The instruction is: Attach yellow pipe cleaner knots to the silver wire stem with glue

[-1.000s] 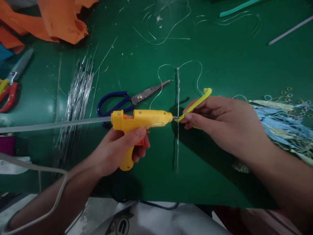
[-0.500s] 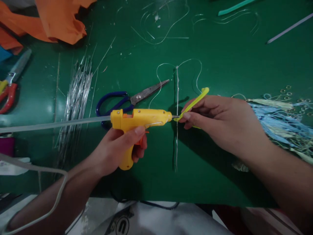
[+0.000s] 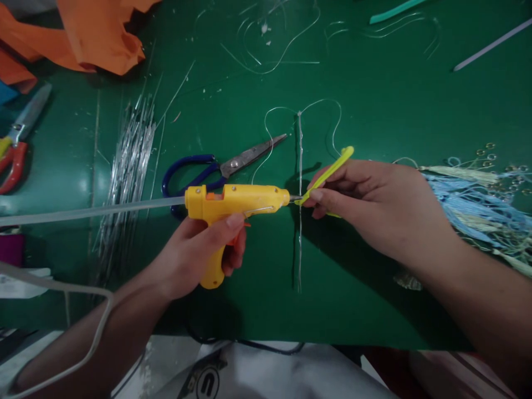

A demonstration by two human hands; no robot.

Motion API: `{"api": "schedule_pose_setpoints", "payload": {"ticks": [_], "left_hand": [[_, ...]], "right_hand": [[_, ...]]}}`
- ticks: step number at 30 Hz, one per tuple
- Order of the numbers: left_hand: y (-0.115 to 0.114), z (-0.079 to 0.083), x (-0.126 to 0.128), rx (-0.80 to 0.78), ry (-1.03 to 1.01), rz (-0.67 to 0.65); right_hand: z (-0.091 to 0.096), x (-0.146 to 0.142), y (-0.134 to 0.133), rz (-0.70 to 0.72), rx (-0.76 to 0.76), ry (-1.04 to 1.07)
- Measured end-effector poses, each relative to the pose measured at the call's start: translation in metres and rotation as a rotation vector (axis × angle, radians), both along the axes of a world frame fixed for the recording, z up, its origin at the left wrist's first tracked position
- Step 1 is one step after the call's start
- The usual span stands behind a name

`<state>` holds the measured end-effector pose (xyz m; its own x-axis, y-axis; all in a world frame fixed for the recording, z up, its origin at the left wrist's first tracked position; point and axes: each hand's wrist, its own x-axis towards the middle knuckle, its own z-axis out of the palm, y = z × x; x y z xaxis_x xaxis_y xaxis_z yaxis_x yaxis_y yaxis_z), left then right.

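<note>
My left hand (image 3: 208, 244) is wrapped round the handle of a yellow hot glue gun (image 3: 249, 198), with a long translucent glue stick (image 3: 91, 210) jutting from its back. The nozzle meets the end of a bright yellow strip (image 3: 330, 170), perhaps a pipe cleaner, pinched between the thumb and fingers of my right hand (image 3: 369, 199). Beneath them a thin silvery wire stem (image 3: 300, 149) lies upright on the green table (image 3: 366, 105), with a fine clear thread looping from its top. Blue-handled scissors (image 3: 245, 158) lie behind the glue gun.
A bundle of silvery wires (image 3: 131, 160) and red-handled scissors (image 3: 19, 138) lie at left. Orange fabric (image 3: 100, 39) is at the upper left. Blue tassels (image 3: 465, 205) and small rings (image 3: 490, 147) are at right. A pale cord (image 3: 103, 321) crosses over my left forearm.
The whole view has shifted very slightly left. My hands, the glue gun and the yellow strip keep nearly the same places relative to each other.
</note>
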<state>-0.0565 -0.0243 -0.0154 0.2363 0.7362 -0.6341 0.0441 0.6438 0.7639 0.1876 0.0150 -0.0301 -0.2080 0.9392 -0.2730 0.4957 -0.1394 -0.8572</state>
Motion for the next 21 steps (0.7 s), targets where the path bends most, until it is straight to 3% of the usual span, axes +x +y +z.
{"api": "schedule_pose_setpoints", "payload": {"ticks": [21], "left_hand": [[0.0005, -0.0013, -0.0021, 0.011, -0.007, -0.032]], "right_hand": [[0.0020, -0.0014, -0.0003, -0.008, 0.006, -0.025]]}}
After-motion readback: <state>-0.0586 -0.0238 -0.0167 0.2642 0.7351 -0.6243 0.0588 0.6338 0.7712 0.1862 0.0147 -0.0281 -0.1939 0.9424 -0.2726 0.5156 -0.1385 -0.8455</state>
